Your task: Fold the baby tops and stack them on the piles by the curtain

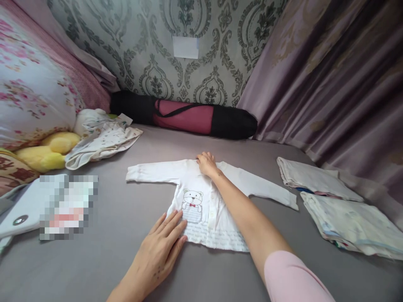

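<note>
A white baby shirt (197,180) lies spread flat on the bed with both long sleeves stretched out sideways. On its front are a bear print with a red bow, a buttoned placket and lines of small lettering near the hem. My left hand (160,245) rests flat at the shirt's lower left side, fingers outstretched and their tips on the fabric. Farther up, my right hand (208,163) is at the neckline, its fingers bent down around the collar edge. My right forearm crosses over the shirt's right half and hides part of it.
Two folded cloth stacks, one behind (317,178) and one nearer (355,222), lie at right. A crumpled patterned garment (103,142), yellow plush toy (50,153) and white item (28,209) are at left. A black-and-maroon long bag (185,117) lies along the wall.
</note>
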Demonstrator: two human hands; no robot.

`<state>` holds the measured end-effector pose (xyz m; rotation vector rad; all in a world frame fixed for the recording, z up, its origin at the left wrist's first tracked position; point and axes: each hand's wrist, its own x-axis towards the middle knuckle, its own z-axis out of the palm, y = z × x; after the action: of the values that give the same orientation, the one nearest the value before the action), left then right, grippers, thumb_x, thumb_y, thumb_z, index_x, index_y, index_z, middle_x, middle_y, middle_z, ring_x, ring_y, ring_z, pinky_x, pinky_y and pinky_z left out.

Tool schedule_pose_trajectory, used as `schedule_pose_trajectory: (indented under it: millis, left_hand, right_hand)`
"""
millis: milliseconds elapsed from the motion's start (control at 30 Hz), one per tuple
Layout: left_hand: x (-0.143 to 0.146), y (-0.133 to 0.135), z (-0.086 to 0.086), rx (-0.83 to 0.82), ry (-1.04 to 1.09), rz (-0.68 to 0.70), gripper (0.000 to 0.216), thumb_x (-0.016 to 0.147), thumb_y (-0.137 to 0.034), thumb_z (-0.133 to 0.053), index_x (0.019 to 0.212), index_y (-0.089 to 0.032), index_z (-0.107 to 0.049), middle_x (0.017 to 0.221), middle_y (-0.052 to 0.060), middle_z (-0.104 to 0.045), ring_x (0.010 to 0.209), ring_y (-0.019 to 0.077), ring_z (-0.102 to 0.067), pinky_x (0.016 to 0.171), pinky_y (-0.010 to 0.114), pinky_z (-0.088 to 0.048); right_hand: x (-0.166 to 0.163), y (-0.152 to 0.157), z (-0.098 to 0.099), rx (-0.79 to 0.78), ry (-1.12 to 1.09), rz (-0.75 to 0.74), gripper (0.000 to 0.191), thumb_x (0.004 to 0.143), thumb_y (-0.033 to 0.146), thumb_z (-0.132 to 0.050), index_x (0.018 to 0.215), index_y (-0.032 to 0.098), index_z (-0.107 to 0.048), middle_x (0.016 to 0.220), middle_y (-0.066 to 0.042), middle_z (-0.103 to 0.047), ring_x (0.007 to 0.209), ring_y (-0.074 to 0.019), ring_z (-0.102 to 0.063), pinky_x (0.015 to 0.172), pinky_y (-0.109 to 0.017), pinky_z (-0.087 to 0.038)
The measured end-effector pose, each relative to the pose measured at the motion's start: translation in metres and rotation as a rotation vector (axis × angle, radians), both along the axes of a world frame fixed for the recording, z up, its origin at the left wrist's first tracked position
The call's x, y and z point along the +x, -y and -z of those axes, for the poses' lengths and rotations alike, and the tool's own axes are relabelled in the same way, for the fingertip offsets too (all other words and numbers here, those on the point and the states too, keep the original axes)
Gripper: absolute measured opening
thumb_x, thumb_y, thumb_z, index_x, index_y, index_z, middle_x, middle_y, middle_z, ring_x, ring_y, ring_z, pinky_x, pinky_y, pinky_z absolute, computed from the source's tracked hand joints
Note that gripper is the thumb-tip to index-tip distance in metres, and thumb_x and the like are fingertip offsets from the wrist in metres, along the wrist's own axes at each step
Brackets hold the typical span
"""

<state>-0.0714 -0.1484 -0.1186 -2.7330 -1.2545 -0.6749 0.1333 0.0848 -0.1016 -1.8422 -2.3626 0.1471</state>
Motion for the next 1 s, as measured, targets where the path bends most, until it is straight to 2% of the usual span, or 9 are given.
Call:
schedule_pose_trajectory:
  millis: [167, 333, 400, 467, 600, 667, 800, 867, 1000]
  left_hand:
    - [0.000, 0.000, -0.001, -0.010, 0.036, -0.009, 0.034, 0.096, -0.032, -0.050, 0.127, -0.022, -0.061, 0.139, 0.007, -0.058, 0.128, 0.0239, -0.056, 0.105, 0.039, -0.051]
    - [-0.001, 0.000, -0.001, -0.027, 0.016, -0.007, 0.033, 0.097, -0.031, -0.049, 0.126, -0.023, -0.062, 0.139, 0.007, -0.059, 0.126, 0.0247, -0.057, 0.102, 0.040, -0.053]
    - [-0.002, 0.000, 0.000, -0.021, 0.001, -0.005, 0.033, 0.096, -0.030, -0.049, 0.126, -0.023, -0.062, 0.139, 0.007, -0.059, 0.127, 0.0245, -0.057, 0.103, 0.041, -0.052]
    - [-0.003, 0.001, 0.000, -0.013, -0.001, -0.004, 0.034, 0.096, -0.030, -0.049, 0.127, -0.024, -0.061, 0.139, 0.006, -0.059, 0.128, 0.0241, -0.056, 0.105, 0.042, -0.049]
    - [-0.002, 0.000, 0.003, 0.002, 0.027, -0.028, 0.037, 0.096, -0.032, -0.049, 0.131, -0.022, -0.059, 0.141, 0.007, -0.057, 0.130, 0.0246, -0.053, 0.110, 0.043, -0.044]
    - [-0.003, -0.001, 0.004, 0.003, 0.052, -0.031, 0.038, 0.096, -0.032, -0.049, 0.131, -0.022, -0.058, 0.140, 0.007, -0.058, 0.130, 0.0246, -0.054, 0.110, 0.043, -0.043]
    - [-0.005, -0.002, 0.005, -0.019, 0.079, -0.021, 0.032, 0.096, -0.030, -0.049, 0.125, -0.024, -0.062, 0.133, 0.006, -0.064, 0.124, 0.0237, -0.059, 0.110, 0.042, -0.043]
    - [-0.006, -0.002, 0.003, -0.028, 0.086, -0.021, 0.028, 0.096, -0.029, -0.049, 0.120, -0.024, -0.063, 0.129, 0.005, -0.066, 0.121, 0.0233, -0.061, 0.107, 0.042, -0.044]
    - [-0.007, -0.001, 0.002, -0.022, 0.105, -0.042, 0.024, 0.098, -0.026, -0.046, 0.115, -0.023, -0.063, 0.124, 0.005, -0.069, 0.118, 0.0232, -0.063, 0.102, 0.043, -0.046]
  right_hand:
    - [-0.003, 0.001, 0.014, 0.126, 0.006, 0.025, 0.036, 0.099, 0.014, -0.031, 0.115, 0.018, -0.063, 0.120, -0.012, -0.059, 0.114, -0.0262, -0.046, 0.094, -0.037, -0.033]
    - [-0.002, 0.002, 0.015, 0.085, 0.013, 0.058, 0.038, 0.101, 0.018, -0.029, 0.119, 0.020, -0.062, 0.125, -0.013, -0.058, 0.116, -0.0264, -0.046, 0.094, -0.038, -0.034]
    - [-0.003, 0.006, 0.011, 0.077, 0.021, 0.015, 0.042, 0.100, 0.015, -0.026, 0.124, 0.019, -0.060, 0.132, -0.013, -0.057, 0.121, -0.0261, -0.046, 0.100, -0.039, -0.032]
    - [-0.007, 0.014, 0.007, 0.085, 0.016, -0.060, 0.046, 0.099, 0.014, -0.025, 0.136, 0.015, -0.053, 0.145, -0.014, -0.049, 0.135, -0.0256, -0.037, 0.110, -0.039, -0.025]
    - [-0.023, 0.037, 0.010, -0.020, -0.052, -0.121, 0.061, 0.102, 0.038, -0.025, 0.151, 0.002, -0.030, 0.161, -0.016, -0.023, 0.150, -0.0249, -0.013, 0.120, -0.039, -0.009]
    - [-0.030, 0.044, 0.015, -0.088, -0.087, -0.105, 0.068, 0.101, 0.046, -0.022, 0.153, 0.002, -0.026, 0.162, -0.015, -0.018, 0.151, -0.0245, -0.009, 0.121, -0.040, -0.006]
    - [-0.034, 0.044, 0.021, -0.118, -0.137, -0.092, 0.069, 0.101, 0.048, -0.021, 0.154, 0.004, -0.024, 0.163, -0.013, -0.016, 0.151, -0.0223, -0.006, 0.122, -0.039, 0.000]
    - [-0.030, 0.039, 0.015, -0.164, -0.193, -0.113, 0.068, 0.101, 0.048, -0.022, 0.154, 0.005, -0.025, 0.163, -0.013, -0.016, 0.151, -0.0219, -0.005, 0.122, -0.040, 0.000]
    - [-0.004, 0.041, -0.013, -0.246, -0.415, -0.070, 0.067, 0.102, 0.047, -0.013, 0.155, 0.007, -0.022, 0.163, -0.011, -0.015, 0.151, -0.0196, -0.009, 0.122, -0.037, -0.012]
